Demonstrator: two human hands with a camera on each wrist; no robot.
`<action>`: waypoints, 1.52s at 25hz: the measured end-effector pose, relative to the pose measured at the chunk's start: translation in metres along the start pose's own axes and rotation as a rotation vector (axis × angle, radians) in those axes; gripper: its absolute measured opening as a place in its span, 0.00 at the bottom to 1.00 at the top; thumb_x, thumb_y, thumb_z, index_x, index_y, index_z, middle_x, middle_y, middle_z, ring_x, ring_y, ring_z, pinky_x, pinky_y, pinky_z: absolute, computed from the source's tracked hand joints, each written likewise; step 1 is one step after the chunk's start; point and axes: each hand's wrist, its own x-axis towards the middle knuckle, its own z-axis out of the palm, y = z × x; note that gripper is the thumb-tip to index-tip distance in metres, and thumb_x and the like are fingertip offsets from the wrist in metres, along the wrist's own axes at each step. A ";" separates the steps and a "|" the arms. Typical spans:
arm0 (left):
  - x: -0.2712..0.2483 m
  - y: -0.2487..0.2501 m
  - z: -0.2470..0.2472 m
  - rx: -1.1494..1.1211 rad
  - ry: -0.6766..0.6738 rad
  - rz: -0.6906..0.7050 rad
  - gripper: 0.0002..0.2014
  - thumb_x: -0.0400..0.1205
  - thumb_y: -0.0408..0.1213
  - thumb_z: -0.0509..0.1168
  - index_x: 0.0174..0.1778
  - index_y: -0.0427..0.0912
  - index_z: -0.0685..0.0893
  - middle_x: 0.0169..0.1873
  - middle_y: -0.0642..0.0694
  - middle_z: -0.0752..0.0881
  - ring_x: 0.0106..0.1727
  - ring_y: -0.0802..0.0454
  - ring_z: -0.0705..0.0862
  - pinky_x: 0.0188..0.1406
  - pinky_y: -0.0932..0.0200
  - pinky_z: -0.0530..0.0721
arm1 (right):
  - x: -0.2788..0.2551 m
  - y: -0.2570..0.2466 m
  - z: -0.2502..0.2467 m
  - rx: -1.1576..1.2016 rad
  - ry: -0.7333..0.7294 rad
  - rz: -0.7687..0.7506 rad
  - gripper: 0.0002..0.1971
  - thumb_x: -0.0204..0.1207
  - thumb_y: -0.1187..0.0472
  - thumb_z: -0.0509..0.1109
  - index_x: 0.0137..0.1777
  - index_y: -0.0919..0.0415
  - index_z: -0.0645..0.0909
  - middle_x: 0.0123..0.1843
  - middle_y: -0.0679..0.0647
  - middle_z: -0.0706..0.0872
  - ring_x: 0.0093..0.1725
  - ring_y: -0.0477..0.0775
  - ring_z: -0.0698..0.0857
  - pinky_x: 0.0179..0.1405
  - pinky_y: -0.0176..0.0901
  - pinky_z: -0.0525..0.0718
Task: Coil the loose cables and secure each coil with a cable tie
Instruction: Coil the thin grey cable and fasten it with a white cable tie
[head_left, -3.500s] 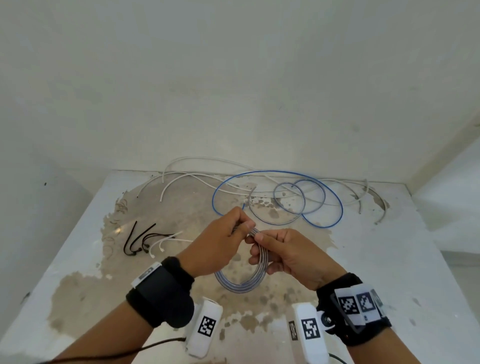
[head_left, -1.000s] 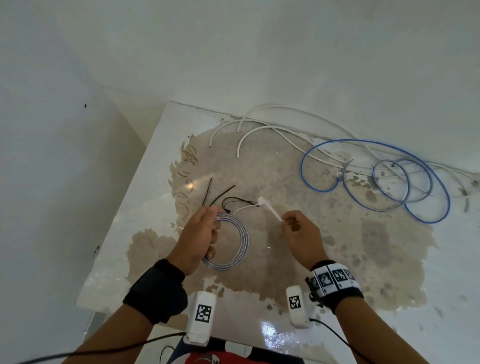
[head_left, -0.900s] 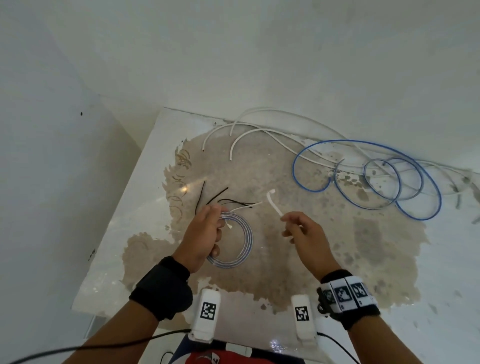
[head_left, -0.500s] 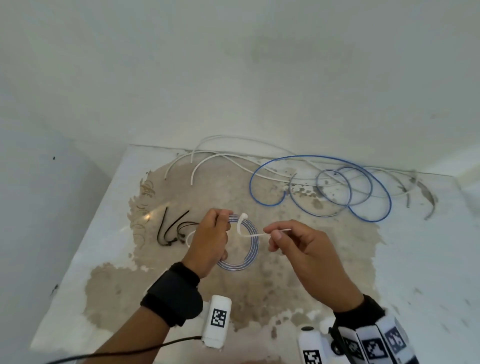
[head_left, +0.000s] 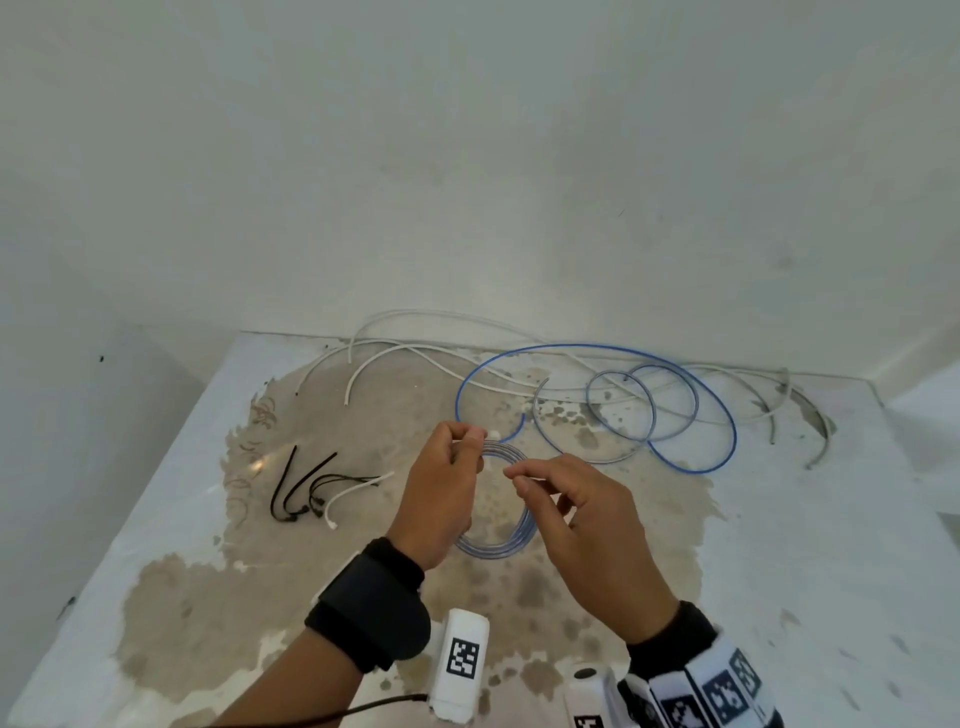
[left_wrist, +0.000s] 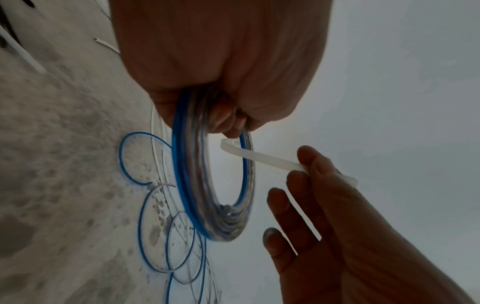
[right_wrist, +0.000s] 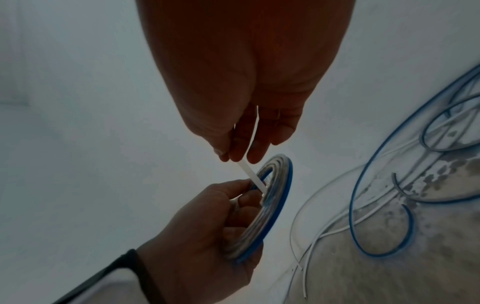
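My left hand (head_left: 441, 493) grips a small coil of clear and blue cable (head_left: 511, 540) at its top, above the table. The coil (left_wrist: 205, 207) hangs on edge below my left fingers. My right hand (head_left: 566, 499) pinches a white cable tie (left_wrist: 265, 157) between thumb and forefinger. The tie (right_wrist: 253, 175) runs from my right fingertips to the coil's upper rim, where its head end touches the strands beside my left fingers. A loose blue cable (head_left: 691, 410) lies in loops at the back right of the table.
Several black cable ties (head_left: 301, 488) and one white tie (head_left: 353, 493) lie on the worn table (head_left: 171, 519) to my left. Loose white cables (head_left: 410, 353) trail along the back wall. Walls close in behind and on the left.
My right hand picked a white tie from the pile on the left and brought it to the coil. The tie's head end now sits at the coil's top beside my left fingers.
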 end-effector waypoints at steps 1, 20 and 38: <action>0.000 0.003 0.003 -0.012 0.005 -0.002 0.09 0.89 0.47 0.59 0.55 0.48 0.82 0.34 0.50 0.75 0.22 0.59 0.66 0.16 0.64 0.63 | 0.001 -0.001 -0.003 -0.016 0.010 -0.021 0.07 0.83 0.57 0.72 0.57 0.47 0.90 0.42 0.33 0.85 0.43 0.34 0.84 0.41 0.23 0.75; -0.017 0.018 0.020 -0.098 0.036 0.018 0.16 0.89 0.47 0.61 0.36 0.53 0.85 0.25 0.56 0.72 0.22 0.58 0.64 0.19 0.62 0.60 | 0.011 -0.036 -0.017 0.347 0.006 0.222 0.09 0.84 0.52 0.69 0.60 0.39 0.85 0.45 0.42 0.92 0.41 0.42 0.90 0.42 0.29 0.82; -0.047 0.017 0.015 0.130 0.099 0.293 0.15 0.90 0.41 0.58 0.39 0.42 0.81 0.32 0.45 0.85 0.32 0.51 0.79 0.33 0.60 0.77 | 0.019 -0.046 -0.014 0.405 -0.083 0.445 0.09 0.82 0.54 0.74 0.61 0.43 0.83 0.38 0.56 0.92 0.26 0.45 0.83 0.28 0.31 0.78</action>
